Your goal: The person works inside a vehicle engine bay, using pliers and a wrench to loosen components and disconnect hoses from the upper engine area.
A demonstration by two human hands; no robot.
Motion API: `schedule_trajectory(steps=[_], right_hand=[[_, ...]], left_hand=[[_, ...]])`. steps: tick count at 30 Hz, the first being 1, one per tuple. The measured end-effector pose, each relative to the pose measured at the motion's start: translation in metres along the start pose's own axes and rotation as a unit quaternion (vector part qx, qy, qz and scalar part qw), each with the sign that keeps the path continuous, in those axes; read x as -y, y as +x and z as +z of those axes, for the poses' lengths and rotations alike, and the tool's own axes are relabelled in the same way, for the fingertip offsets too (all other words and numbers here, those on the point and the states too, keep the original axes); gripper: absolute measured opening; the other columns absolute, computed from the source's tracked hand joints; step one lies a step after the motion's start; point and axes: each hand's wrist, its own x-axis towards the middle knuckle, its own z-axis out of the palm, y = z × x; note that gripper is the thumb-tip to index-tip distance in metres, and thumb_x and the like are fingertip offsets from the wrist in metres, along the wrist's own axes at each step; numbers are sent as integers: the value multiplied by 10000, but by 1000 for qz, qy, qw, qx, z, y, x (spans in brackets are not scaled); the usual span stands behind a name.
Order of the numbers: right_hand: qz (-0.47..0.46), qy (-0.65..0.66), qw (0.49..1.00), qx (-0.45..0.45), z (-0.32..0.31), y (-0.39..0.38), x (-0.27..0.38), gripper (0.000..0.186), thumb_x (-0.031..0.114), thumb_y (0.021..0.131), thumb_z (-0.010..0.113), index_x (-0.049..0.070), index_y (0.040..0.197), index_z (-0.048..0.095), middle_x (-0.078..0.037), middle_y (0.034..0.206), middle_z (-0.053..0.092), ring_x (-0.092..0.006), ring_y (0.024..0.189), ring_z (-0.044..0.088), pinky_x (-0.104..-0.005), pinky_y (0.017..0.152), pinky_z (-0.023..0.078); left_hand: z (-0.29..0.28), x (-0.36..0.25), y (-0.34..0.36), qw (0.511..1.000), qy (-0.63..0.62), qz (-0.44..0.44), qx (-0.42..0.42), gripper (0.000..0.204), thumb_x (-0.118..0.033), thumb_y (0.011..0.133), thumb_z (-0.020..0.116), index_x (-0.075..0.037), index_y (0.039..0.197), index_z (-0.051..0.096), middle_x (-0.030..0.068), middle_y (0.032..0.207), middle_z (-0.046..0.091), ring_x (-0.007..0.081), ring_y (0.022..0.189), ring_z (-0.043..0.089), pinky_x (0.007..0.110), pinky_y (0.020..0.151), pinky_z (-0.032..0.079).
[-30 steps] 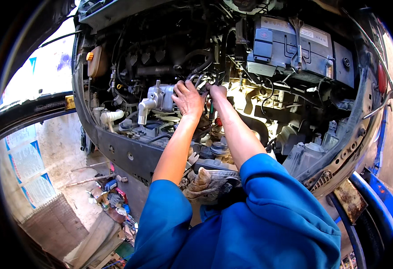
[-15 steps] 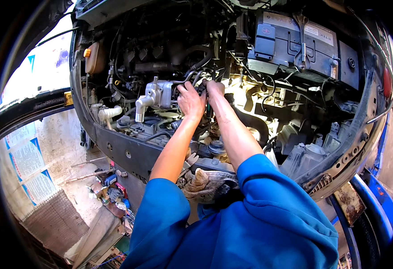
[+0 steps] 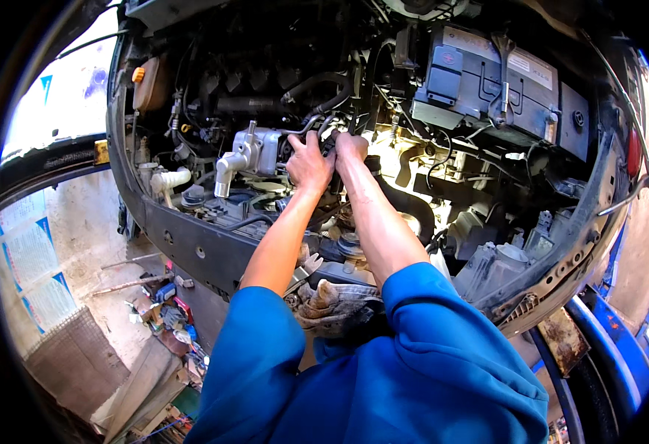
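Observation:
Both of my hands reach into the engine bay, side by side among dark hoses. My left hand point(image 3: 311, 164) is beside the silver metal housing point(image 3: 267, 152) with its pipe stubs, fingers bent around something I cannot make out. Touching it on the right, my right hand point(image 3: 350, 148) is closed, its fingertips hidden; what it grips does not show. Just beyond the fingers run thin metal pipes and a black curved hose point(image 3: 317, 87). Bright light falls on the parts right of my right hand.
A battery point(image 3: 487, 81) with a wrench point(image 3: 502, 74) lying on it fills the far right. Pliers point(image 3: 308, 268) and a dirty rag point(image 3: 335, 303) rest on the front edge. An orange-capped reservoir point(image 3: 147, 87) stands far left. Clutter point(image 3: 165, 314) covers the floor at left.
The whole view has shifted slightly, with the engine bay sitting a little further left. My hands stay at the same hoses, pressed slightly closer together.

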Motion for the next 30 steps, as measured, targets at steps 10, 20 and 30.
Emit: schedule_trajectory(steps=[10, 20, 30], right_hand=[[-26, 13, 1000, -6, 8, 14, -8, 336, 119, 753, 782, -144, 919, 655, -193, 870, 697, -246, 756, 645, -370, 674, 499], [-46, -42, 998, 25, 6, 6, -13, 416, 244, 741, 774, -119, 921, 683, -264, 939, 707, -376, 912, 694, -405, 797, 528], [-57, -149, 953, 256, -80, -3, 20, 172, 105, 798, 695, -46, 829, 620, -116, 731, 623, -187, 589, 565, -362, 505, 443]], left_hand=[[1, 2, 4, 1000, -25, 2, 0, 501, -376, 767, 750, -162, 1164, 531, 195, 1144, 469, 440, 754, 660, 533, 654, 511], [2, 11, -1, 1000, -9, -21, 19, 494, -441, 792, 710, -156, 1156, 534, 213, 1194, 463, 435, 773, 665, 514, 655, 515], [-1, 1, 6, 1000, -26, 17, -1, 542, -455, 764, 763, -107, 1097, 514, 218, 1172, 477, 413, 778, 682, 498, 645, 546]])
